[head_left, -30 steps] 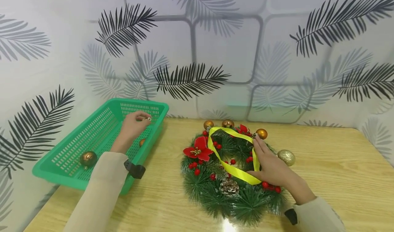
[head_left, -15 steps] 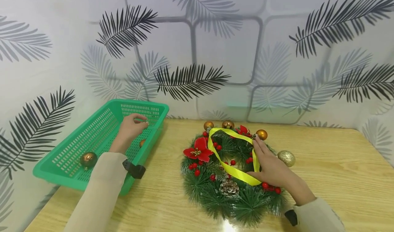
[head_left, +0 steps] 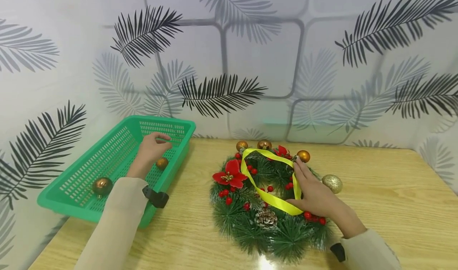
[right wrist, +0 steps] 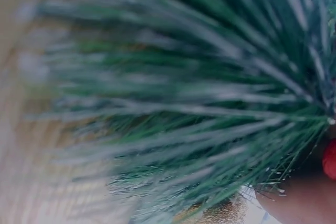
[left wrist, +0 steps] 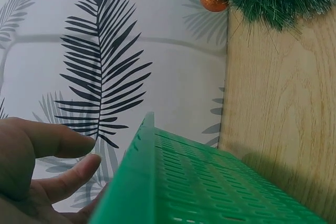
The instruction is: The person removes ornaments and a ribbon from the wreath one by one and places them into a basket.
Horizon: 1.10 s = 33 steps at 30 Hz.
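Note:
My left hand [head_left: 152,148] is over the green plastic basket [head_left: 189,129]. In the left wrist view its thumb and forefinger [left wrist: 71,142] stand slightly apart with nothing between them. Below the hand, a copper-orange Christmas ball [head_left: 162,163] lies in the basket. A darker bronze ball [head_left: 102,186] lies nearer the basket's front. My right hand [head_left: 316,192] rests with straight fingers on the right side of a green wreath [head_left: 232,216]. It touches the yellow ribbon loop [head_left: 273,201] lying on the wreath. In the right wrist view, blurred needles fill most of the frame.
Red poinsettias [head_left: 230,174], red berries and a pine cone [head_left: 266,218] decorate the wreath. Along its back and right edge sit an orange ball [head_left: 303,156], a gold glitter ball [head_left: 332,183] and other balls. A leaf-patterned backdrop [head_left: 257,63] stands behind the wooden table [head_left: 390,198].
A small shiny piece at my left fingertips dipped slightly and is now gone from them. The copper-orange ball under that hand shows more fully. My right hand has stayed still.

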Available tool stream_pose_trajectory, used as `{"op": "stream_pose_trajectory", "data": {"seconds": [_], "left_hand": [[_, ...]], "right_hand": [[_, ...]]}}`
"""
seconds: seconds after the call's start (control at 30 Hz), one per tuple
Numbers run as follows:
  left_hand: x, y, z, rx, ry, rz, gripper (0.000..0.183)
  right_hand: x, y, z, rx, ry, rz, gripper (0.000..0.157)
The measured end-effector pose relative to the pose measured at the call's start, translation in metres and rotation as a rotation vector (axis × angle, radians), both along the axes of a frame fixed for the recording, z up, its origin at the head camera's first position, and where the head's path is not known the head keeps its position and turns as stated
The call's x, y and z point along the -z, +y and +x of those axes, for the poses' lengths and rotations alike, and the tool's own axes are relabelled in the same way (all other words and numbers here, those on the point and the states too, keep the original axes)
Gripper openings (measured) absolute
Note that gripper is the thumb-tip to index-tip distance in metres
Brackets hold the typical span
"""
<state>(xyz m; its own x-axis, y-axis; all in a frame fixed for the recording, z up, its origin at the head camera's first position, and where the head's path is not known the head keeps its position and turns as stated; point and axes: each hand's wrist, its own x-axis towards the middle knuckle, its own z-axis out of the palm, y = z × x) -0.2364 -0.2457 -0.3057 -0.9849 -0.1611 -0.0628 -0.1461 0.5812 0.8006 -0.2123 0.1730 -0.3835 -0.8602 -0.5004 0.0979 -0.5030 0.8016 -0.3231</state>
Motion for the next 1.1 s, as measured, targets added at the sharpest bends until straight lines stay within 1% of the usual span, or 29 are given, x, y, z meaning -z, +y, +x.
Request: {"op": "stream_pose_trajectory", "data": {"seconds": [0.07, 0.23, 0.43, 0.6, 0.77, 0.9, 1.03, 1.1], "left_hand": [[-0.001, 0.002, -0.001, 0.007, -0.001, -0.001, 0.040], [-0.005, 0.007, 0.000, 0.029, 0.009, -0.044, 0.039], [-0.013, 0.017, 0.002, 0.060, 0.023, -0.084, 0.039], [-0.017, 0.024, 0.002, 0.086, 0.035, -0.093, 0.040], [-0.014, 0.029, -0.002, 0.101, 0.036, -0.099, 0.040], [-0.009, 0.034, -0.007, 0.115, 0.054, -0.105, 0.040], [-0.003, 0.043, -0.009, 0.146, 0.070, -0.104, 0.038], [0.000, 0.047, -0.009, 0.156, 0.065, -0.098, 0.038]], "right_hand": [[-0.001, 0.000, 0.000, 0.009, -0.001, 0.004, 0.100], [-0.004, -0.002, 0.003, 0.018, 0.008, 0.014, 0.098], [-0.015, -0.002, 0.009, 0.033, 0.037, 0.006, 0.093], [-0.024, -0.005, 0.014, 0.076, 0.062, -0.027, 0.088], [-0.031, -0.015, 0.025, 0.156, 0.063, -0.095, 0.088], [-0.034, -0.029, 0.035, 0.241, 0.055, -0.130, 0.091], [-0.034, -0.042, 0.042, 0.311, 0.034, -0.115, 0.094], [-0.032, -0.048, 0.044, 0.340, 0.018, -0.092, 0.096]]}}
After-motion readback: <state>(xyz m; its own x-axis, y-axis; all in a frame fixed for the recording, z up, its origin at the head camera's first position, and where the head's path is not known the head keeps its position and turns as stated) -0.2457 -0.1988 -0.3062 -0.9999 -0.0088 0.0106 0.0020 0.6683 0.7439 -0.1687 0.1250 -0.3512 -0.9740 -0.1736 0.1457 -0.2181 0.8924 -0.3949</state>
